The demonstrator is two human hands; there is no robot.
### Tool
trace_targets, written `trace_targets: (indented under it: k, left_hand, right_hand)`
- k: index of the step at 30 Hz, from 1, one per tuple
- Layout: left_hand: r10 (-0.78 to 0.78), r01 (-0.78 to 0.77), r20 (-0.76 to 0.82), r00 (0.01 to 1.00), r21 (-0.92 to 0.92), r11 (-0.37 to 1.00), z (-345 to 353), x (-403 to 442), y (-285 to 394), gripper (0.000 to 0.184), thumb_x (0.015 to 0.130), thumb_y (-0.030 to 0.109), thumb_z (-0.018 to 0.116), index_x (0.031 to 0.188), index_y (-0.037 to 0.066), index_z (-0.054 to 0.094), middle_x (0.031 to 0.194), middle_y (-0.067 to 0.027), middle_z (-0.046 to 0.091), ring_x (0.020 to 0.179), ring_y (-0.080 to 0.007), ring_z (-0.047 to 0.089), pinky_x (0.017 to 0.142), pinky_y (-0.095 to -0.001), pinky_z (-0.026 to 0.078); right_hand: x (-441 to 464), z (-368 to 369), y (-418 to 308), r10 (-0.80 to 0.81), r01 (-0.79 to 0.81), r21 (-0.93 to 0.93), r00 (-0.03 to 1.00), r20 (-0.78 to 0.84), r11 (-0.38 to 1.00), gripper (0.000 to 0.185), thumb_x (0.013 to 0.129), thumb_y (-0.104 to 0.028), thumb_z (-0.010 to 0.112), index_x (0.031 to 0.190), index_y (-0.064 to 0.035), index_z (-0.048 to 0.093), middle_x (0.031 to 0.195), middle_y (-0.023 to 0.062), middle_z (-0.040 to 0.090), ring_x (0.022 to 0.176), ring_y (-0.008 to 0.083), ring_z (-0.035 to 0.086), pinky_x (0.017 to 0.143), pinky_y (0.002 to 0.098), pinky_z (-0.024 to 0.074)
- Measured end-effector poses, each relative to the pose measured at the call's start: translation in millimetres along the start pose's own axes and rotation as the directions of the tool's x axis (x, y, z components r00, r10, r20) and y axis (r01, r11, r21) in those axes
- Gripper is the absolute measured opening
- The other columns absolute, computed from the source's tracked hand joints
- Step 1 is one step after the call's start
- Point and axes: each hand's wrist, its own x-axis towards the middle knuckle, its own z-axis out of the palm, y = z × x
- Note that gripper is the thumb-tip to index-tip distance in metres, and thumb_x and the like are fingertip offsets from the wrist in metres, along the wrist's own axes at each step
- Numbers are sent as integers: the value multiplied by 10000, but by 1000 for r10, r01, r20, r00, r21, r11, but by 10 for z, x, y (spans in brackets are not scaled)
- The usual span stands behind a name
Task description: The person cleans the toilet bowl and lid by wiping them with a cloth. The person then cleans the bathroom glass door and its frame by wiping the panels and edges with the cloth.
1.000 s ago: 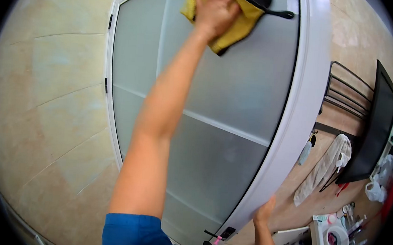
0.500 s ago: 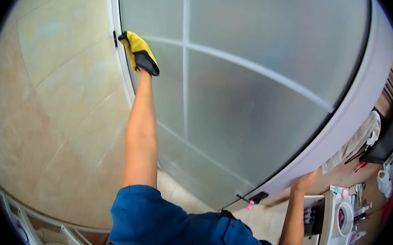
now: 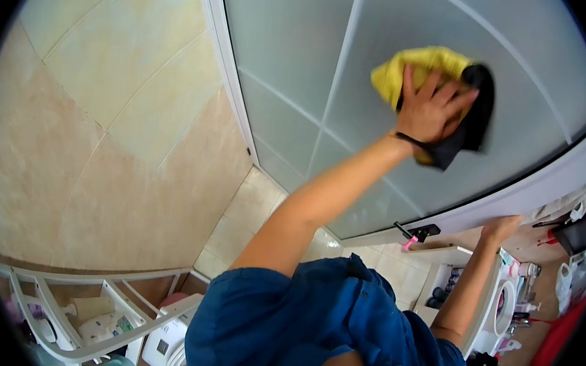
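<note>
My left hand [image 3: 428, 111] presses a yellow and black cloth [image 3: 420, 59] flat against the frosted glass of a white-framed door [image 3: 296, 40]. Its fingers are spread over the cloth, and a dark strap or edge of the cloth crosses the wrist. Lower on the right, my right hand [image 3: 502, 229] is at the outer edge of the door frame, its fingers partly hidden behind the edge. A black handle [image 3: 425, 233] with a pink item [image 3: 410, 243] hanging from it is on the frame to the left of that hand.
Beige tiled wall [image 3: 103, 170] fills the left side. A white shelf rack [image 3: 50, 351] with bottles and packets stands at the lower left. At the lower right are a white counter [image 3: 486, 339] with toiletries, hanging plastic bags [image 3: 575, 281] and a red cloth [image 3: 553, 354].
The left hand and cloth have swept from the hinge side across the glass to the right. The view has turned, showing more of the rack and floor. The right hand stays at the door edge.
</note>
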Motion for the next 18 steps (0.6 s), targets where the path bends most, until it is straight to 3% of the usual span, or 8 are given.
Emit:
trace_targets:
  k: [4,9,11,12,13,14,16,18]
  left_hand:
    - [-54,54,1,999,97,994,-336,494,-874,529,808,312,625,1322,213,549,1353,-52,508,1261,-335,433,1091,-654,186]
    - [-297,252,-546,783,-158,955,-47,-178,-3393,554,885,352,572,1354,73,480,1363,-74,497,1281,-315,416,1129,-474,251]
    - [-684,227,-379,623,-749,622,-184,-729,-3851,440,985,317,452,1354,78,474,1340,-74,501,1252,-284,433,1092,-340,305]
    - [-754,20,-97,649,-989,145,-173,-1128,-3923,410,1001,297,423,1350,87,481,1333,-59,500,1236,-253,440,1080,-328,319]
    - [-760,-188,193,620,-905,-382,-161,-1529,-3996,385,1018,277,394,1345,97,487,1325,-45,499,1221,-222,447,1067,-317,334]
    - [-784,-244,262,563,-853,-461,-92,-1879,-3971,388,1017,281,395,1346,97,486,1326,-46,499,1223,-223,447,1069,-318,333]
    - [-877,-95,222,426,-953,-287,108,-2417,-3670,393,1015,288,396,1347,98,484,1329,-48,498,1226,-224,446,1071,-320,332]
    - [-939,312,77,334,-950,32,306,-2781,-3019,398,1013,296,397,1348,99,482,1332,-50,498,1230,-225,446,1074,-323,332]
  right_hand:
    - [-19,35,-61,21,-21,30,1000,21,999,393,1017,-295,410,1258,-2,515,1258,107,560,1170,237,521,1037,358,387]
    - [-159,191,-255,-45,44,-25,998,-44,999,390,1009,-306,427,1235,-4,524,1243,114,566,1153,245,534,1026,374,406]
    - [-139,149,-212,-52,47,-58,996,-77,997,407,1007,-303,434,1259,7,509,1264,122,560,1175,260,524,1035,382,404]
    - [-125,133,-189,-55,48,-76,994,-94,996,416,1006,-301,438,1271,13,501,1275,125,558,1187,268,520,1039,386,402]
    - [-142,149,-205,-71,64,-79,993,-95,995,414,1004,-301,439,1266,13,503,1271,127,559,1180,270,524,1035,389,409]
    - [-189,203,-228,-87,79,-80,992,-95,994,412,1003,-302,440,1262,13,505,1268,128,561,1174,271,528,1030,391,416]
    - [-196,251,-240,-92,85,-67,990,-110,994,401,1000,-302,446,1240,13,512,1253,130,563,1147,267,541,1012,390,433]
    - [-194,276,-220,-63,58,-37,988,-140,998,384,997,-304,456,1205,12,522,1231,130,565,1107,253,557,983,382,454]
